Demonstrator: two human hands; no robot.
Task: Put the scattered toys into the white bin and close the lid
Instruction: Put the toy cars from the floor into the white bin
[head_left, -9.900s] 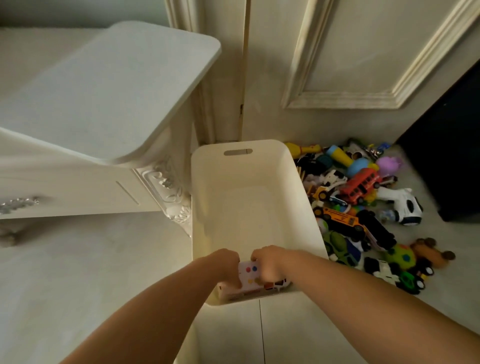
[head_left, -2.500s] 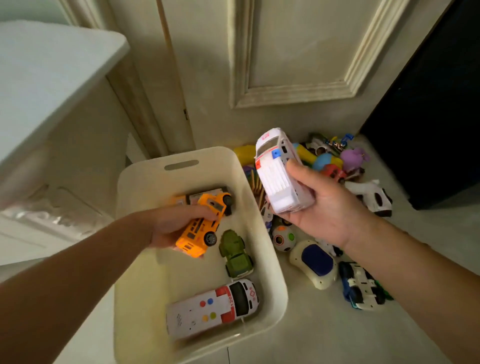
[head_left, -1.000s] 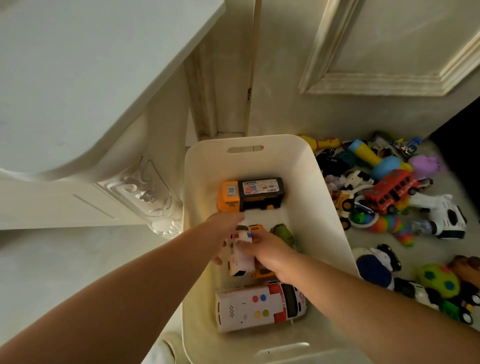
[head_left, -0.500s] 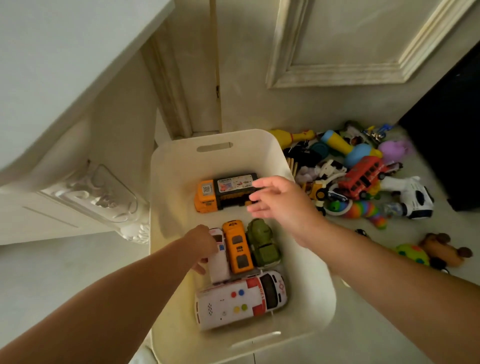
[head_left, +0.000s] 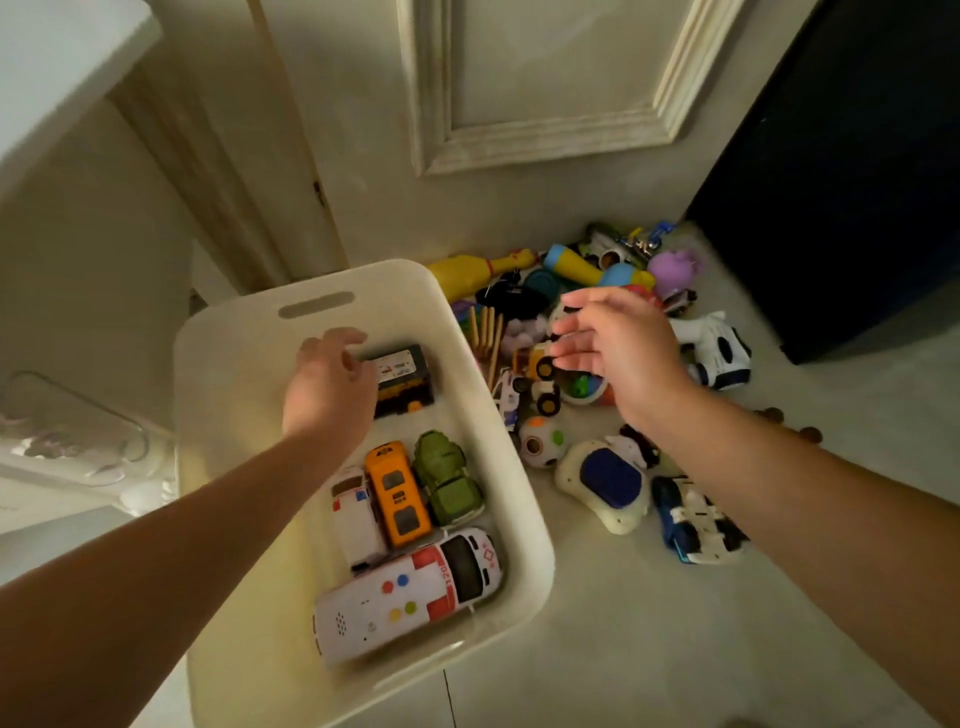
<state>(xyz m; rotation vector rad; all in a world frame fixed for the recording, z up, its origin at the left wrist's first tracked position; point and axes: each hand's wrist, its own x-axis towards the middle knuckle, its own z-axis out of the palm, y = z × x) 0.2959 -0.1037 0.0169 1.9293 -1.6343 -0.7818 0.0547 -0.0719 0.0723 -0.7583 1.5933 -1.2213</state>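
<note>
Black truck (head_left: 402, 379) under left hand (head_left: 327, 389); right hand (head_left: 618, 348) spread, empty.

Two bare arms, nothing worn on them.

The left hand (head_left: 332, 387) and the right hand (head_left: 621, 351) are both uncovered: I see no gloves, rings, watch or bracelet on either one. Each forearm is bare all the way from the wrist back to the bottom edge of the view, with no sleeve or cuff showing anywhere. The left forearm (head_left: 156, 566) fills the lower left corner, broad and smooth; the right forearm (head_left: 810, 519) runs off the lower right corner. The fingernails look short and plain, though the light is too dim to be sure.
</note>
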